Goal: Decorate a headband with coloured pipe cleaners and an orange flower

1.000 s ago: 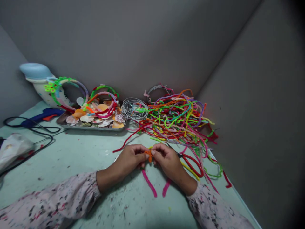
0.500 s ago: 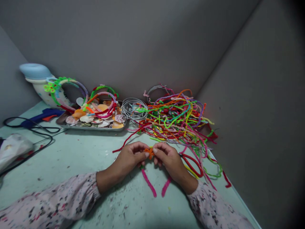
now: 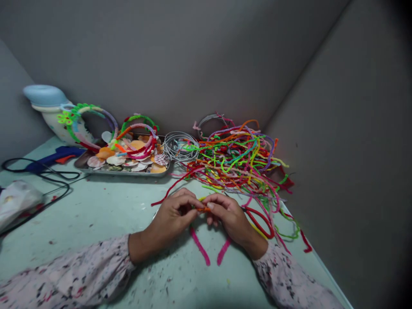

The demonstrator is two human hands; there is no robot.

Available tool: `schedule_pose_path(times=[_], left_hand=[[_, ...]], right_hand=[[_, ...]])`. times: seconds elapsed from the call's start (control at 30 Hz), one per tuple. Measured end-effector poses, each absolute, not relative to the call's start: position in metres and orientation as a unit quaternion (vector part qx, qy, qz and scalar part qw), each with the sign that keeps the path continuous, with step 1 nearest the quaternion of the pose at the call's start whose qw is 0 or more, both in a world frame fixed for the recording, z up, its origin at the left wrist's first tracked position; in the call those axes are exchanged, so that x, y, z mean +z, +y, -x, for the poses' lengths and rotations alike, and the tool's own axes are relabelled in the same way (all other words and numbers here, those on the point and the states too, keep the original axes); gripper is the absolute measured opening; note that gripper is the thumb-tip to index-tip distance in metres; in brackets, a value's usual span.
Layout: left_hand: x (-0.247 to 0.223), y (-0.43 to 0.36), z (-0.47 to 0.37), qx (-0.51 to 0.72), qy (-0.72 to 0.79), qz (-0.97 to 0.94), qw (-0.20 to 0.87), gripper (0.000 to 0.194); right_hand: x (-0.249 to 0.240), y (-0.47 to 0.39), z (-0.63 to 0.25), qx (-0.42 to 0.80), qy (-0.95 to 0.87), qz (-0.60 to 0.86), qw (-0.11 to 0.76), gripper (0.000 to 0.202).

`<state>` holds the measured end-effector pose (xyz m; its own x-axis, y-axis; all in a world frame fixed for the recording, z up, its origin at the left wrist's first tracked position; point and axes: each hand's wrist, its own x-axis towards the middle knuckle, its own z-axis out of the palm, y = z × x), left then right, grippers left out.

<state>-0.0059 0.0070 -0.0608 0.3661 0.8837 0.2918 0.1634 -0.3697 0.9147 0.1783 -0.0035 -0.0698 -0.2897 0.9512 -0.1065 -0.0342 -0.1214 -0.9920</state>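
Note:
Between my two hands is an orange pipe cleaner (image 3: 203, 209), bent into a small shape that my fingers partly cover. My left hand (image 3: 176, 214) pinches its left side, and my right hand (image 3: 227, 214) pinches the right side. A bit of yellow pipe cleaner (image 3: 202, 198) shows just behind the fingertips. Below the hands, two pink pipe cleaner ends (image 3: 200, 246) slant down over the table, their upper parts hidden by my hands. Red-handled scissors (image 3: 262, 219) lie beside my right wrist, their blades mostly covered.
A tangled heap of coloured pipe cleaners (image 3: 238, 159) spreads behind my hands. Left of it are a wire coil (image 3: 181, 146) and a metal tray (image 3: 128, 173) of shells with fuzzy rings. A blue glue gun (image 3: 48, 159), its cord, a plastic bag (image 3: 19, 201) and a blue-lidded container (image 3: 46, 96) stand farther left.
My left fingers have shifted over the orange pipe cleaner, which now looks flatter and more covered than before. My right hand keeps nearly the same pinch.

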Motion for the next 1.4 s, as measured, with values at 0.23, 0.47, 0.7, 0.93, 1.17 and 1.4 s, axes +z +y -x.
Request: schedule_pose_path(times=[0.23, 0.47, 0.7, 0.93, 1.17, 1.4], left_hand=[[-0.061, 0.003, 0.010, 0.428, 0.363, -0.755, 0.339, 0.017], [-0.062, 0.001, 0.010, 0.430, 0.328, -0.778, 0.319, 0.020], [-0.060, -0.002, 0.013, 0.422, 0.298, -0.805, 0.292, 0.020], [-0.056, -0.005, 0.014, 0.417, 0.287, -0.821, 0.263, 0.019], [-0.061, 0.001, 0.009, 0.415, 0.372, -0.775, 0.298, 0.014], [-0.064, 0.002, 0.009, 0.395, 0.392, -0.746, 0.366, 0.008]], right_hand=[[-0.064, -0.005, -0.176, 0.606, -0.534, 0.429, 0.405, 0.023], [-0.060, -0.005, -0.175, 0.594, -0.543, 0.442, 0.396, 0.020], [-0.066, -0.005, -0.177, 0.630, -0.521, 0.436, 0.376, 0.016], [-0.064, -0.006, -0.177, 0.652, -0.507, 0.420, 0.377, 0.015], [-0.062, -0.011, -0.173, 0.538, -0.567, 0.446, 0.436, 0.013], [-0.065, -0.009, -0.171, 0.537, -0.563, 0.462, 0.426, 0.014]])
